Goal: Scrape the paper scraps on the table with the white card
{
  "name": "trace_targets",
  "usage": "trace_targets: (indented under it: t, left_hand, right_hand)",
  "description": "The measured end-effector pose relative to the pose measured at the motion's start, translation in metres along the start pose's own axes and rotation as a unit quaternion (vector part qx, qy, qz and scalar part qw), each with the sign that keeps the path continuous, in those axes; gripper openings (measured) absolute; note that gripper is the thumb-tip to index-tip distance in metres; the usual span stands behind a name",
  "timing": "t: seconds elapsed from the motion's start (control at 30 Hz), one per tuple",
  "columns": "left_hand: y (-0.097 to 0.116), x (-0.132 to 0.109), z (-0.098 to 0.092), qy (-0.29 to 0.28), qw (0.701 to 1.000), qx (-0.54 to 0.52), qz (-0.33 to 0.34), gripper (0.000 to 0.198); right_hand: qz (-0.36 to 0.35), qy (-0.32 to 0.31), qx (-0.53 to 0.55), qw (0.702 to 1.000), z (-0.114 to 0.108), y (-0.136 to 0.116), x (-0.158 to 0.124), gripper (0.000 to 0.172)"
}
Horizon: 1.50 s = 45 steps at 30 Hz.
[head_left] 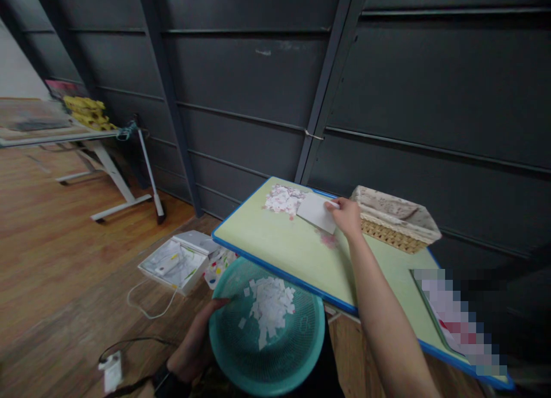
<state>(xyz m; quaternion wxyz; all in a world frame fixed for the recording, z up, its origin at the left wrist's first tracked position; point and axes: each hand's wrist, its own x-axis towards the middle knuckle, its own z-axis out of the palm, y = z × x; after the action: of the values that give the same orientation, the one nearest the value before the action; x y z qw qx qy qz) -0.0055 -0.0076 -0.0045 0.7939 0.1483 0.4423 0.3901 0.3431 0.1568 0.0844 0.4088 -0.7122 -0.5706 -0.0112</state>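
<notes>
A white card [315, 213] lies flat on the green table [275, 249] near its far edge, just beside a heap of white and pink paper scraps [283, 199], while a round teal basket [235, 343] holding cut white slips [269, 309] sits tilted below the table's near edge.

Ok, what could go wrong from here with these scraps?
1. The scrap pile lies far from the table edge over the teal basin; swept with the white card in the right hand, pieces could miss the rim and hit the floor.
2. The left hand grips the basin on one side only; it may tilt and spill.
</notes>
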Motion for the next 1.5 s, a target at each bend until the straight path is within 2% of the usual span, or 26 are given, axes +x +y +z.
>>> trace_targets:
  t: [0.23, 0.47, 0.63, 0.77, 1.03, 1.27, 1.5]
  left_hand:
    - [0.001, -0.001, 0.002, 0.02, 1.0, 0.004, -0.005, 0.041]
    - [0.002, -0.003, 0.006, 0.011, 1.0, -0.003, 0.011, 0.051]
    - [-0.001, 0.003, -0.003, -0.015, 1.0, -0.007, 0.006, 0.041]
    - [-0.004, 0.006, -0.008, -0.005, 1.0, 0.0, 0.006, 0.035]
    - [-0.001, 0.001, -0.001, -0.005, 1.0, 0.005, -0.009, 0.039]
    - [-0.002, 0.004, -0.004, 0.006, 1.0, 0.011, -0.012, 0.035]
    - [0.0, -0.002, 0.002, 0.01, 1.0, 0.011, -0.008, 0.034]
  right_hand:
    - [-0.012, -0.042, 0.028, 0.999, 0.001, -0.001, -0.001, 0.034]
    - [-0.04, -0.021, 0.009, 0.999, 0.004, -0.012, -0.007, 0.037]
    - [-0.066, -0.05, 0.016, 0.996, 0.005, -0.013, -0.008, 0.034]
    - [-0.07, -0.023, 0.019, 0.997, 0.004, -0.011, -0.007, 0.035]
    - [-0.076, -0.046, 0.012, 0.996, 0.006, -0.01, -0.006, 0.033]
    - [-0.088, -0.023, -0.001, 0.996, 0.007, -0.014, -0.009, 0.033]
    - [-0.117, -0.063, 0.02, 0.991, 0.002, -0.013, -0.007, 0.03]
